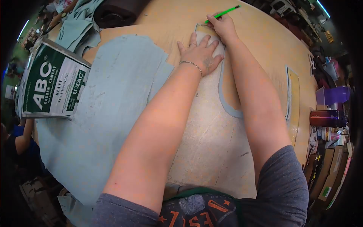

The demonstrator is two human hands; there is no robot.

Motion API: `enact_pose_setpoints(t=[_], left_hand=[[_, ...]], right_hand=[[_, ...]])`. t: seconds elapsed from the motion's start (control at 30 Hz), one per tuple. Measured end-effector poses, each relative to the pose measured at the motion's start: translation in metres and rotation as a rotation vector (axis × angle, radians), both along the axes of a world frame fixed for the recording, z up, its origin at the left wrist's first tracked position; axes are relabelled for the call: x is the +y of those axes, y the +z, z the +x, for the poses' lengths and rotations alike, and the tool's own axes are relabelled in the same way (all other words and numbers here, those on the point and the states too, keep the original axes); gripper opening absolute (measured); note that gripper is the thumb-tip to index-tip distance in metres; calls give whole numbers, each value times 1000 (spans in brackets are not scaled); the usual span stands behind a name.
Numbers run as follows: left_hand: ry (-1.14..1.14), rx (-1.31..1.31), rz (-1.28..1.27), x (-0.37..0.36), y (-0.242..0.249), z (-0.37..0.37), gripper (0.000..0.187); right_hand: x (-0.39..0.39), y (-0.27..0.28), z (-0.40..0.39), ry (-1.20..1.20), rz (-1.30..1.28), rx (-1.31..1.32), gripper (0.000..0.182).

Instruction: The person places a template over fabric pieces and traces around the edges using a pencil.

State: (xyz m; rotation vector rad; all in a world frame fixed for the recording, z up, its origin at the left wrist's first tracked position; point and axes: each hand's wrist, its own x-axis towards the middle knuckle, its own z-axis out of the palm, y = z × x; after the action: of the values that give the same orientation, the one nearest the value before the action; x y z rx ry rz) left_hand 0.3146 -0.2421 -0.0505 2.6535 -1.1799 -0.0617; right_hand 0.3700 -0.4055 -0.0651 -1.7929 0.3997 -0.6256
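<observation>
My left hand (200,55) lies flat with its fingers spread on a large pale template (206,113), a bracelet at its wrist. Just beyond it, my right hand (223,28) grips a green pencil (223,14) near the template's far end. The pencil's dark end points up and to the right; its writing tip is too small to make out. Along the template's curved right side shows a narrow blue-grey strip of sheet material (228,108). A yellowish patch (206,28) is at the far end, beside the right hand.
Left of my arms a large blue-grey sheet (113,87) covers the table (264,60). On it stands a rubber cement can (56,81). A dark roll (117,13) and scraps (77,32) lie behind. A narrow yellowish piece (293,98) lies right, near a dark cup (328,118).
</observation>
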Motion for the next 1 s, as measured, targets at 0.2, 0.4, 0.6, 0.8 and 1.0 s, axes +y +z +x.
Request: enact_pose_setpoints(t=[0.2, 0.4, 0.6, 0.8, 1.0], left_hand=[[15, -3, 28, -2, -1, 0, 55], [21, 12, 29, -2, 2, 0, 56], [17, 15, 22, -1, 1, 0, 56], [11, 3, 15, -1, 0, 0, 55], [2, -11, 42, -1, 1, 0, 54]], right_hand=[[-5, -6, 9, 53, -31, -29, 22], [-8, -3, 8, 83, -117, 51, 21], [-47, -4, -20, 120, 70, 73, 18], [-58, -3, -36, 20, 173, -36, 16], [-18, -13, 2, 96, -64, -60, 22]])
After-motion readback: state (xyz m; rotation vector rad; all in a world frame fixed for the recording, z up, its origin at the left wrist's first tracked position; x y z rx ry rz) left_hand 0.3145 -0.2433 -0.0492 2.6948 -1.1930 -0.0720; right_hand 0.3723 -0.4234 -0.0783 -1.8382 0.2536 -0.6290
